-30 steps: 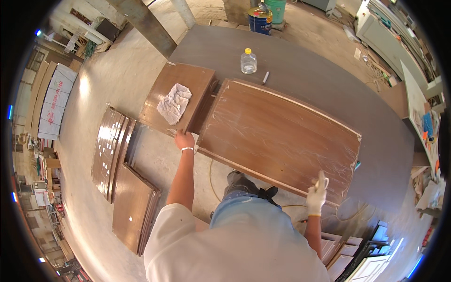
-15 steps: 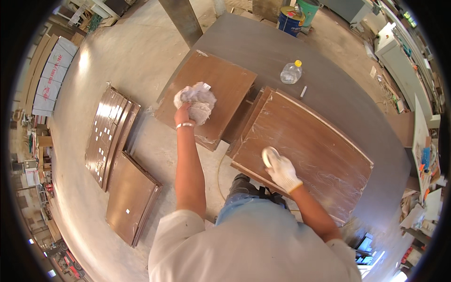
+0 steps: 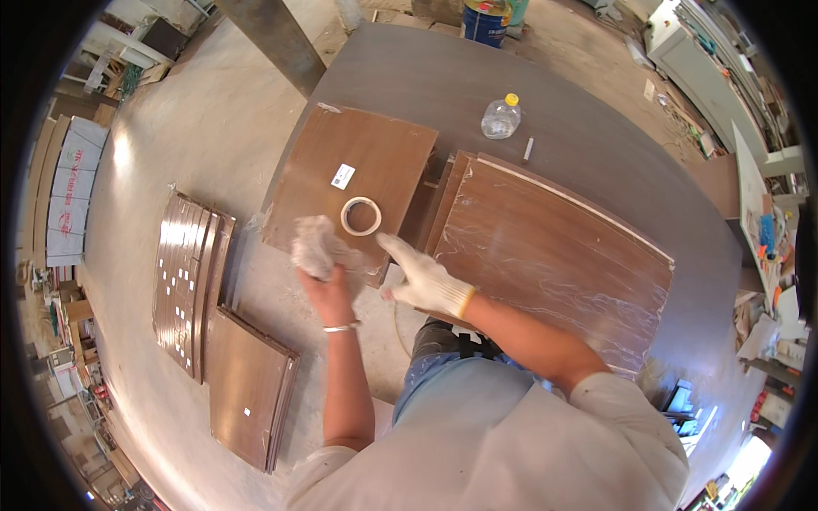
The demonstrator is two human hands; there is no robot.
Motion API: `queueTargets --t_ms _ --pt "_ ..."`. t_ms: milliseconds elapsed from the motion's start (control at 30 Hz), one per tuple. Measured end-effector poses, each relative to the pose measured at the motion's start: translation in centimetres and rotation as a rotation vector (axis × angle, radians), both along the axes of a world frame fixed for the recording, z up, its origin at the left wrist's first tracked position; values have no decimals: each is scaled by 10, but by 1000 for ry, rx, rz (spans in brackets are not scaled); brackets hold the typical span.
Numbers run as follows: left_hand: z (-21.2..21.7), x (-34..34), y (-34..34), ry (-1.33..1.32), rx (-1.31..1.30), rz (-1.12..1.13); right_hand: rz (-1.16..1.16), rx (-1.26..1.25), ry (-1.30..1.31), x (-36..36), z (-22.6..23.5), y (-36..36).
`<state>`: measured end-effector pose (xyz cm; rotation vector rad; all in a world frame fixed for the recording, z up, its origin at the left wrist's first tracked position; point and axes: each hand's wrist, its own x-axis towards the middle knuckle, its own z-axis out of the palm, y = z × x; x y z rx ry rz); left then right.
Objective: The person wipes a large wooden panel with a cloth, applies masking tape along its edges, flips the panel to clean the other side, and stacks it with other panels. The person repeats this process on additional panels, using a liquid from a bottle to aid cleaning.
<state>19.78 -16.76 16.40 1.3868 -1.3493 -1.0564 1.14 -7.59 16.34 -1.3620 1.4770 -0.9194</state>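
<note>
My bare left hand (image 3: pixel 326 294), with a white band at its wrist, grips a bunched whitish rag (image 3: pixel 313 245) at the near left corner of a small brown panel stack (image 3: pixel 388 153). My right hand (image 3: pixel 426 283), in a white knit glove, has its fingers apart and holds nothing; it is between that stack and the larger brown panel stack (image 3: pixel 545 255). Just beyond its fingertips a roll of tape (image 3: pixel 345 219) lies flat on the small stack. Farther up the same panel is a white label (image 3: pixel 342 176).
Both stacks rest on a dark tabletop (image 3: pixel 426 77). A clear bottle (image 3: pixel 501 121) with a yellow cap and a small white stick (image 3: pixel 528 149) are behind the larger stack. More panels (image 3: pixel 251 379) stand low at the left. A metal post (image 3: pixel 273 43) rises beyond the table.
My right hand has moved left off the larger panel and let go of the tape roll, now on the small panel. My left hand has drawn the rag nearer, uncovering the label.
</note>
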Motion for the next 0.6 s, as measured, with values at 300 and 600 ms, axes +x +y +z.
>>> queueTargets --t_ms 300,600 --pt "-28 -155 180 196 386 -1457 -1119 250 -883 -117 -62 203" --pt "-108 -48 197 -668 -151 -572 -1849 291 299 -331 -43 452"
